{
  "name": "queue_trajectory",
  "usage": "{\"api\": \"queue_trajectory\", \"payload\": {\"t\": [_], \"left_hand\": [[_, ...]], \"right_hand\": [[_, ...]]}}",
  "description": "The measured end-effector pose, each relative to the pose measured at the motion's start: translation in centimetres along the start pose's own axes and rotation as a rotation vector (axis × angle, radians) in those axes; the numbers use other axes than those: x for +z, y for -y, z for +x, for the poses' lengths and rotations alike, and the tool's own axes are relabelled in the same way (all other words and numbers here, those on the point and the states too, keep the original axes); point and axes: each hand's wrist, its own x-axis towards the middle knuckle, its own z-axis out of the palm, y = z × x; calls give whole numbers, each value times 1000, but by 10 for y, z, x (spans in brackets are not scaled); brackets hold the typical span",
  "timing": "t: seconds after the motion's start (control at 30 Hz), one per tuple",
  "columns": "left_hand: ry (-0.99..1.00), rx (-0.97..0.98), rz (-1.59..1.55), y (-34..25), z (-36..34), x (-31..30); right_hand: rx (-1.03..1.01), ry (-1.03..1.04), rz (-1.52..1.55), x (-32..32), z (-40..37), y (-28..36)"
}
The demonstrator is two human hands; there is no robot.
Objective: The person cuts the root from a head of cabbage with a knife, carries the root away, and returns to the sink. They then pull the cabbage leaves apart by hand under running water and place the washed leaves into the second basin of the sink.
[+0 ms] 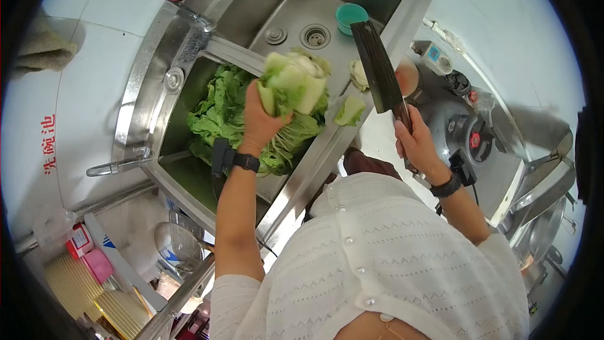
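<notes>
My left hand (261, 123) grips a head of leafy cabbage (296, 82), its pale cut base turned up and slightly blurred, above the near sink basin. Loose green leaves (217, 110) fill much of that basin below it. In my right hand (415, 138) is a cleaver (377, 66), held by its dark handle with the broad blade pointing away from me over the sink's right edge. A cut leaf piece (350, 111) lies on the sink rim near the blade. Partly behind the blade sits a pale cut stub (359, 75).
The far basin (251, 9) holds a green bowl (351, 17) and a drain plug (275, 35). A faucet (119, 167) reaches in from the left. Right of the sink stands a gas cylinder (453, 126). Shelves with stacked dishes (72, 283) are at lower left.
</notes>
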Motion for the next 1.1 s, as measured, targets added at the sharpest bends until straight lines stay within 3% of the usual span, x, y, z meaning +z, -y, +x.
{"api": "queue_trajectory", "payload": {"t": [0.13, 0.23, 0.3, 0.43, 0.53, 0.6, 0.63, 0.7, 0.73, 0.8, 0.9, 0.97, 1.1], "left_hand": [[-134, -179, -258, 22, 2, -29], [-194, -161, -99, 25, -1, -53], [-239, -218, -132, 19, -7, -61], [-307, -146, -93, 0, 8, -75], [-267, -46, 117, -24, 50, -80], [-172, 254, 449, -45, 85, -80], [-182, 258, 441, -52, 102, -76], [31, 359, 515, -62, 133, -61], [22, 365, 508, -63, 146, -50], [285, 593, 812, -65, 165, -26], [309, 612, 954, -67, 170, 11], [342, 526, 898, -62, 164, 15], [144, 388, 665, -31, 111, -12]], "right_hand": [[20, 10, 21, -6, -7, -5], [7, 28, 2, -13, -9, -8], [7, 35, -6, -16, -8, -7], [-10, 21, 25, -17, -5, -5], [-12, 3, 29, -20, -1, -1], [-51, 15, 45, -25, 1, -1], [-58, 12, 35, -26, 1, 2], [-40, -52, 68, -29, 1, 8], [-58, -55, 72, -32, 2, 8], [-52, -78, 87, -38, 4, 5], [-28, -120, 126, -46, 5, 4], [-30, -149, 148, -52, 6, 3], [-21, -137, 153, -60, 13, -3]]}}
